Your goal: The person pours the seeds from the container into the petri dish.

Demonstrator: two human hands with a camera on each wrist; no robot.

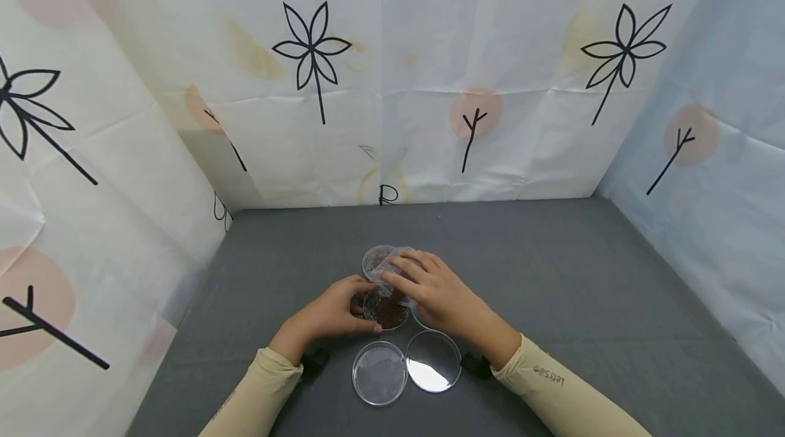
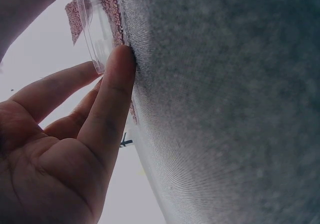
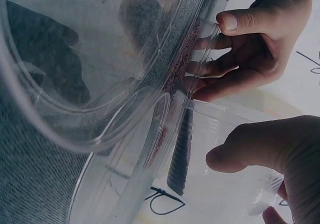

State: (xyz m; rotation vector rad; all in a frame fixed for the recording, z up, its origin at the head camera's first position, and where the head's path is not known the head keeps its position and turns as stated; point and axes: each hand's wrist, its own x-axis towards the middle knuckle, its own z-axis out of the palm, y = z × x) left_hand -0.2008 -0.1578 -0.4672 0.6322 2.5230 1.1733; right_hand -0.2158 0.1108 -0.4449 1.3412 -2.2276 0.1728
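My left hand (image 1: 334, 307) holds the side of a round petri dish (image 1: 386, 320) of reddish-brown granules, thumb at the near edge and fingers at the far side. In the left wrist view the thumb (image 2: 117, 69) presses low on the dish wall. My right hand (image 1: 441, 290) grips a clear plastic container (image 1: 388, 266) from above, tilted over that dish. Inside it, a dark brown granular mass (image 3: 181, 154) lies along the wall towards the dish. The container's exact shape is partly hidden by the fingers.
Behind sits another dish (image 1: 374, 256) with speckled contents. Two clear dish pieces (image 1: 379, 373) stand side by side in front. Under the right hand, a further clear rim (image 1: 420, 320) is mostly hidden. Grey cloth (image 1: 552, 273) covers the table, with printed fabric walls around it.
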